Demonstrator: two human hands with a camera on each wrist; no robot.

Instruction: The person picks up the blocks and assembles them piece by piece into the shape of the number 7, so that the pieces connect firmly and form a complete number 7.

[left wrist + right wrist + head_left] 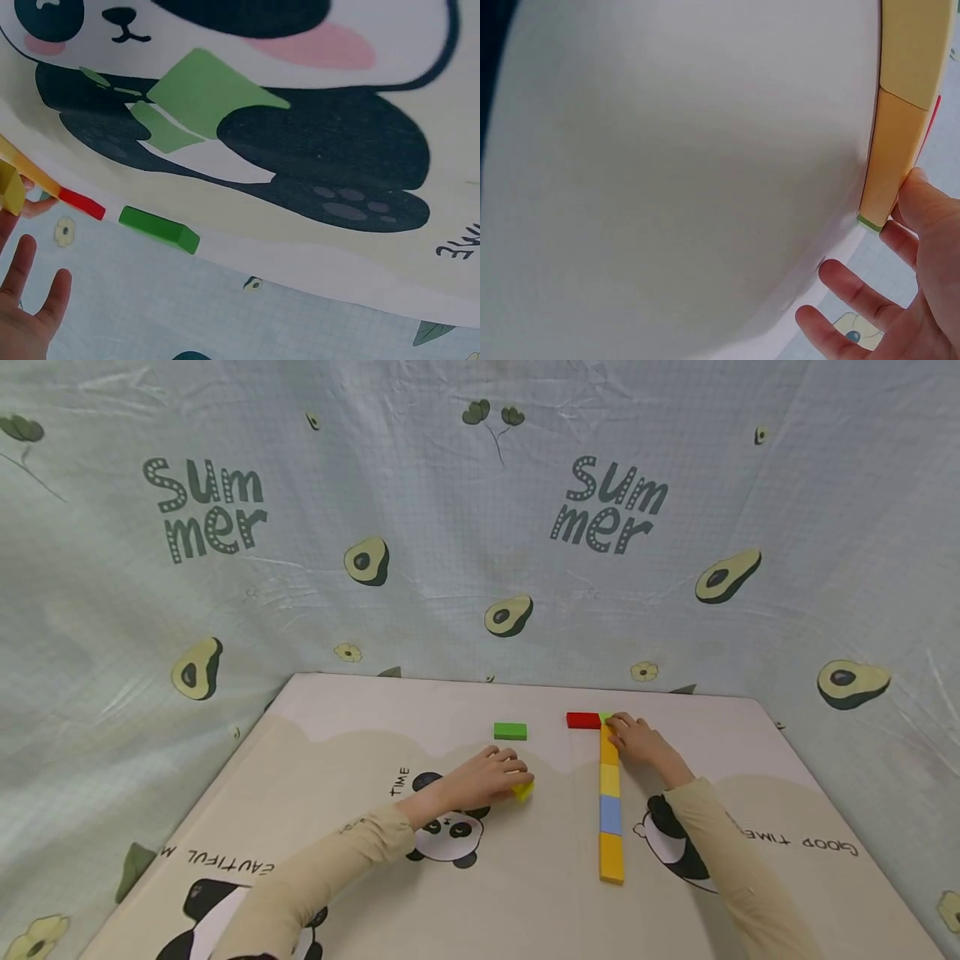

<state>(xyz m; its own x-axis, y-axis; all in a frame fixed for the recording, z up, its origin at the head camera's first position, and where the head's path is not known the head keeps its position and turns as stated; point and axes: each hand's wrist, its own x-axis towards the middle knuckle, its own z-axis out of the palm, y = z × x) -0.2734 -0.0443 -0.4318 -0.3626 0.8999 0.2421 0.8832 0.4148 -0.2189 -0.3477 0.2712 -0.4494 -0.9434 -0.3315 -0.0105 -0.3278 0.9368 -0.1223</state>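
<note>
My left hand (487,777) holds a small yellow block (523,791) just over the panda print, its other fingers spread in the left wrist view. A line of flat blocks runs away from me: an orange block (611,858), a blue block (611,815), a pale yellow block (610,781) and another orange block (609,745). At its far end my right hand (641,743) pinches a light green block (869,223) between thumb and index finger, partly covering it. The red block (582,720) lies crosswise to the left of that end.
Left of the red block, a separate green block (510,732) lies near the far edge of the table (360,710). The tabletop cover carries panda prints and lettering. Behind the table hangs a pale curtain (420,485) with avocado prints.
</note>
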